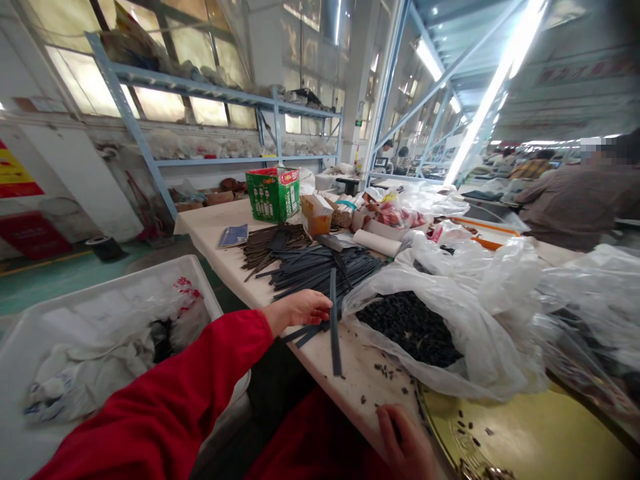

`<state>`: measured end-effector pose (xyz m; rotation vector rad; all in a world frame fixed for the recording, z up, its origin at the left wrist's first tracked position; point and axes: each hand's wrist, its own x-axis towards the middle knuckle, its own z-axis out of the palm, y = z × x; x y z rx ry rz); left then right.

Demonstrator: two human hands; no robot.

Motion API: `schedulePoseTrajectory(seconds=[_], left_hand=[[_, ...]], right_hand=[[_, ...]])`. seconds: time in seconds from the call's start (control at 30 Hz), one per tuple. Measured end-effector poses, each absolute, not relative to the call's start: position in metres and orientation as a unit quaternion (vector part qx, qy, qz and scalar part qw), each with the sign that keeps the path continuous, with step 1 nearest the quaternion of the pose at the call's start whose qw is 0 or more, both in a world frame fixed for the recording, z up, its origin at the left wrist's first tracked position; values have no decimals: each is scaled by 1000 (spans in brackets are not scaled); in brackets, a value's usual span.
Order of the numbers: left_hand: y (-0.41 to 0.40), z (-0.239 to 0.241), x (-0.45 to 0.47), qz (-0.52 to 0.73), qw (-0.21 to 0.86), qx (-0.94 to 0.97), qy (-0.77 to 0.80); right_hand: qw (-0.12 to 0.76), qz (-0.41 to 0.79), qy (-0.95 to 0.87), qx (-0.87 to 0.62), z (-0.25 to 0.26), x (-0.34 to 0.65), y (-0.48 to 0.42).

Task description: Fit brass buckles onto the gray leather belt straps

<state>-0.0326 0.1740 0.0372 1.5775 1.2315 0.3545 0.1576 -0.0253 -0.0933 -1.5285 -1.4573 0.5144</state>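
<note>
My left hand (299, 309), in a red sleeve, reaches onto the white table (210, 227) and closes on one long dark strip (334, 327) that points toward me. Its far end lies among a pile of several dark strips (310, 263). My right hand (407, 443) rests at the table's near edge beside the rim of a gold tray (530, 440); its fingers curl inward and what they hold is hidden. A clear plastic bag (450, 333) full of small black pieces lies open just right of the left hand.
A white bin (100, 333) with crumpled bags stands at my left below the table. A green carton (273, 193), small boxes and more plastic bags crowd the table's far end. Blue shelving lines the wall. Another person in brown sits at the far right.
</note>
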Motion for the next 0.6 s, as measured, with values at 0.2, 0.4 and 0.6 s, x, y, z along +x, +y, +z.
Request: schedulePoseTrajectory(seconds=[0.2, 0.4, 0.6], left_hand=[[76, 15, -19, 196, 672, 536, 472], [51, 4, -22, 273, 702, 405, 519], [38, -9, -25, 285, 757, 332, 486]], right_hand=[[496, 513, -400, -575, -45, 139, -46], [500, 549, -314, -591, -32, 145, -59], [479, 514, -282, -654, -33, 154, -63]])
